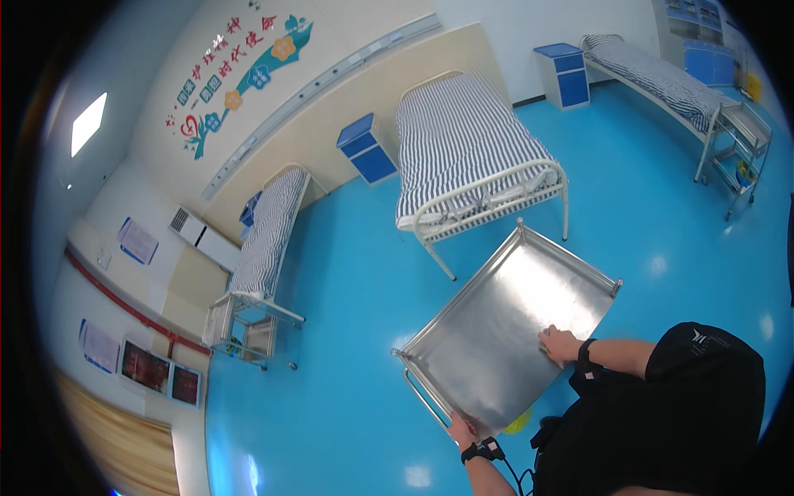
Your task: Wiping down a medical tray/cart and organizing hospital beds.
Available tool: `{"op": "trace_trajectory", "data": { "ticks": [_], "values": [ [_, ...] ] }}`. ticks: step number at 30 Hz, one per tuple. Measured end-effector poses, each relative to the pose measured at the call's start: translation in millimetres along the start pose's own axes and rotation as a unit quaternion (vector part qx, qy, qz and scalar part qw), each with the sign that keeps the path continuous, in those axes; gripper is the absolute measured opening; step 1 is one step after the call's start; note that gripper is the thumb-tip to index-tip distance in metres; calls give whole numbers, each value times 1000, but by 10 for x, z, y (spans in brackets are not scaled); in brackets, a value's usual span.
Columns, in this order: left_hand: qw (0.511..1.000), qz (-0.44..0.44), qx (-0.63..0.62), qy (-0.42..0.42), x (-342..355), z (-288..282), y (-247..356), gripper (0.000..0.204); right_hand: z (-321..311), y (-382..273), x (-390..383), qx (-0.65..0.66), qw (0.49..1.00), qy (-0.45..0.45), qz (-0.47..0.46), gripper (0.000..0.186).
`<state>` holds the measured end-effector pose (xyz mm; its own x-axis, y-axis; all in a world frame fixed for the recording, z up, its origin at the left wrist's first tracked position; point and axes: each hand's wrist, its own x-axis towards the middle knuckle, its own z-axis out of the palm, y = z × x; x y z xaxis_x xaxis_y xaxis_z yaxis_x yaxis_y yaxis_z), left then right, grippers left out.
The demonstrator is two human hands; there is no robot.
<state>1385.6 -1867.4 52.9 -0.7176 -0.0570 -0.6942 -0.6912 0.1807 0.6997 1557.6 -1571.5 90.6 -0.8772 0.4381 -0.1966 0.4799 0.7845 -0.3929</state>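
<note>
A stainless steel cart (504,314) with a bare, shiny top shelf and a raised rim stands right in front of me on the blue floor. My left hand (461,430), with a dark band on its wrist, grips the near left corner of the rim beside the push handle (422,397). My right hand (561,343) lies on the near right edge of the shelf, fingers curled over the rim. Nothing lies on the shelf.
A bed with a striped mattress (463,140) stands just beyond the cart, with two more beds (269,231) (662,78) left and far right. Blue bedside cabinets (366,149) line the wall. Other steel trolleys (240,326) (740,157) stand at bed ends.
</note>
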Motion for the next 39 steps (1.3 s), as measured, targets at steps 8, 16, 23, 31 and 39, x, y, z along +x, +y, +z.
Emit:
{"op": "trace_trajectory", "data": {
  "ticks": [8,16,23,31,39],
  "values": [
    [998,21,50,40,-22,29,5,37,123,-64,-171,18,999,-27,-11,36],
    [980,118,146,66,-5,22,-56,28,85,-98,340,81,995,-47,17,29],
    [969,106,201,100,-259,94,63,34,-182,-131,1324,154,986,-13,60,25],
    [979,13,157,127,-175,25,38,28,-347,-129,2638,110,992,50,44,32],
    [991,22,90,93,48,-74,116,25,-429,-295,2717,106,993,43,28,33]
  ]
}}
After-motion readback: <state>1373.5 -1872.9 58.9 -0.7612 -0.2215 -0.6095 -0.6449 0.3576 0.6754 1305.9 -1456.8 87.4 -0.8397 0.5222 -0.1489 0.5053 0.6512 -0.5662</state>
